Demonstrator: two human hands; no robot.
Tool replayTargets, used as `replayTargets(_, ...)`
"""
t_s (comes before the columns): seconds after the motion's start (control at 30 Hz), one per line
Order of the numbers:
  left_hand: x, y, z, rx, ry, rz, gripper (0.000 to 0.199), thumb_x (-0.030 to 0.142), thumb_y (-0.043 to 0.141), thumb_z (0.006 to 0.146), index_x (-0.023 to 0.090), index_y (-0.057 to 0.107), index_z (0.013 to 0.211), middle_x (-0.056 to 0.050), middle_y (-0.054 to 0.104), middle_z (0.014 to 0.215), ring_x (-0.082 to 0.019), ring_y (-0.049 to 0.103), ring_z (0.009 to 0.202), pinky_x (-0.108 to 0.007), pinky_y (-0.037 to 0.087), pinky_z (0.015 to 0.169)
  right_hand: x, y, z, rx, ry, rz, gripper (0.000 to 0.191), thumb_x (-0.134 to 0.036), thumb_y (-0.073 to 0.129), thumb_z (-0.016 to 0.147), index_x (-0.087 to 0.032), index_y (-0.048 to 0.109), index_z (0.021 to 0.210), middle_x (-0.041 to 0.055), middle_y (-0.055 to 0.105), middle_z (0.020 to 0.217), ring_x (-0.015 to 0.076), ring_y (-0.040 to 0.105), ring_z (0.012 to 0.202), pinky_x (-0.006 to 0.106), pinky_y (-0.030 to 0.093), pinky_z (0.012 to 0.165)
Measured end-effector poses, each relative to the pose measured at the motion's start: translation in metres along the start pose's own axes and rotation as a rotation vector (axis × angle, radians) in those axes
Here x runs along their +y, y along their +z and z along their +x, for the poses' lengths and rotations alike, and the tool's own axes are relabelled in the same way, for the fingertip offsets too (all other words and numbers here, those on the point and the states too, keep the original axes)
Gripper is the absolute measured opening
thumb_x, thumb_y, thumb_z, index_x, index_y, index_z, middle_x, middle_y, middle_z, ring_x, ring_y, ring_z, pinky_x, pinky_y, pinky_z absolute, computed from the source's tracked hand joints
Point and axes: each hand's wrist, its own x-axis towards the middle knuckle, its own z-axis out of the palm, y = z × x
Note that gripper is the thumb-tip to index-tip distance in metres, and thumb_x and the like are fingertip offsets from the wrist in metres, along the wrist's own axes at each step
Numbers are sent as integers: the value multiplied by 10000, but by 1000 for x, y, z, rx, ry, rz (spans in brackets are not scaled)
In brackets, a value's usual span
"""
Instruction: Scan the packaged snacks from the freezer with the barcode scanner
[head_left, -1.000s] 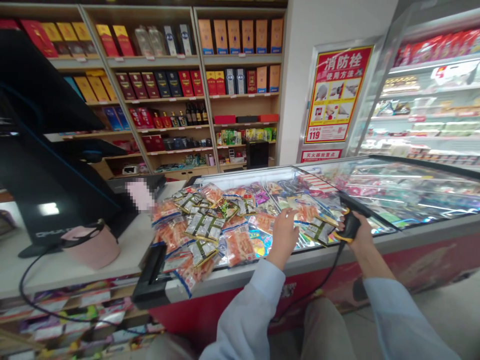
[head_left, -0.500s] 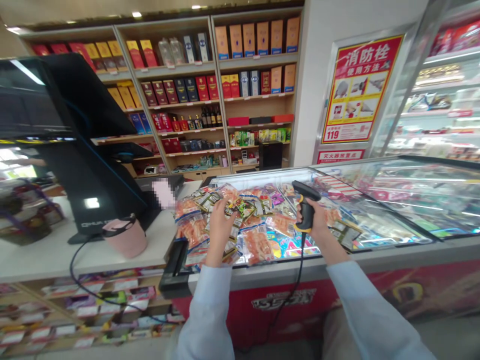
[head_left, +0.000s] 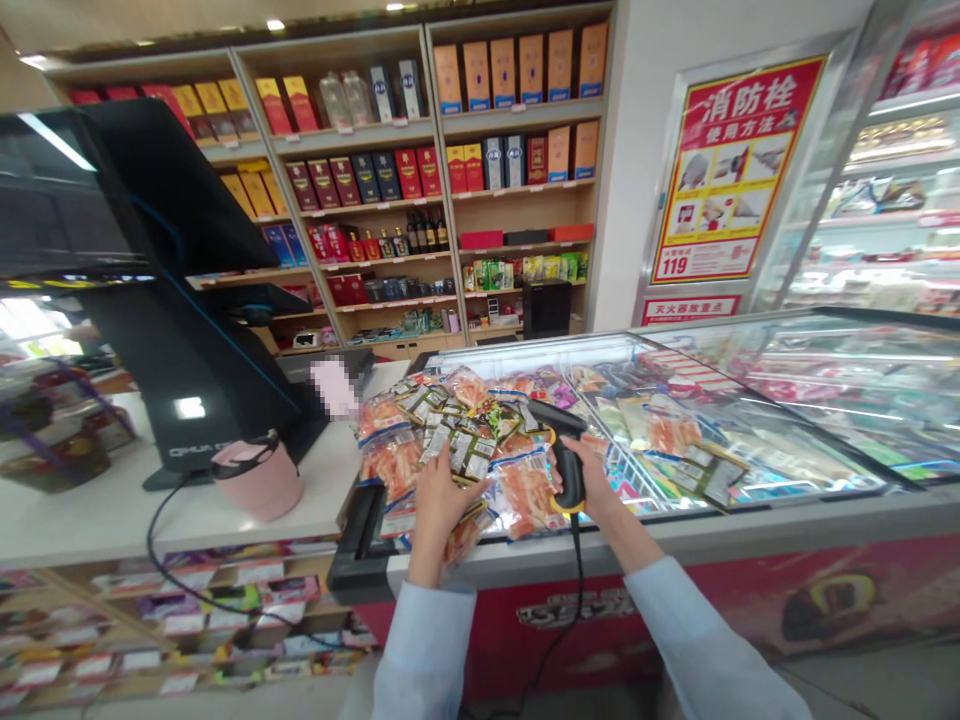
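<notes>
Over the freezer (head_left: 750, 525), we found the scanner (head_left: 570, 475) had moved leftward, its head now just beside the silver packets (head_left: 465, 455); the right hand (head_left: 595, 480) had fingers wrapped round the grip. The left hand (head_left: 436, 505) lay over the packets, thumb spread from fingers. Behind the freezer, we read "消防栓 使用方法 119" on the red poster (head_left: 739, 170).

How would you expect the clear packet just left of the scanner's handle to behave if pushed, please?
The packet may flex, as its clear wrapper looks like thin film. Its shiny surface suggests it could slide. Broad and flat-looking, it seems unlikely to roll.
</notes>
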Motion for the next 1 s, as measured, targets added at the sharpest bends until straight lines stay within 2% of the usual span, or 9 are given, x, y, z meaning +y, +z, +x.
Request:
replayTargets(0.2,-11,6,7,-16,26,-71,706,384,717,716,135,517,1345,-164,619,1286,-310,573,1178,-426,414,1019,10,-5,-2,-63,-51,-17,362,-525,645,741,-192,543,643,-29,514,435,94,440,313,192,367,306)
replayTargets(0.33,-14,7,12,3,73,-257,467,330,671,767,182,650,1209,-100,704,1089,-252,641,1022,-388,474,938,12,-4,-8,-113,-84,-20,368,-529,652,743,-185,555,652,-29,515,431,87,440,305,184,369,312)
replayTargets(0.4,-14,7,12,61,94,-351,411,340,630,805,196,672,1188,-78,706,1002,-223,651,936,-355,497,871,12,-2,-11,-137,-96,-26,355,-515,653,754,-181,566,669,-29,523,445,84,437,303,186,376,316)
replayTargets(0.57,-16,9,5,380,72,-426,434,410,554,865,214,652,1239,-74,681,964,-211,624,916,-337,484,842,13,-1,-15,-201,-113,-65,335,-493,658,770,-173,583,707,-24,531,467,93,447,307,204,392,321)
replayTargets(0.63,-16,9,3,462,56,-420,443,428,557,866,204,657,1236,-82,680,955,-214,616,911,-344,477,845,14,-2,-15,-218,-110,-73,350,-499,661,767,-167,582,688,-20,529,468,91,449,308,199,380,314)
replayTargets(0.83,-15,8,1,483,23,-410,429,432,563,866,215,667,1221,-62,669,922,-187,600,845,-322,479,810,16,-4,-16,-235,-93,-72,336,-487,662,774,-170,577,700,-29,531,490,86,446,315,201,395,323)
replayTargets(1.0,-15,8,0,489,8,-406,424,430,566,866,223,666,1222,-67,664,957,-192,607,889,-317,478,820,15,-4,-17,-245,-90,-64,341,-467,661,784,-162,561,668,-20,539,541,80,463,331,195,400,315)
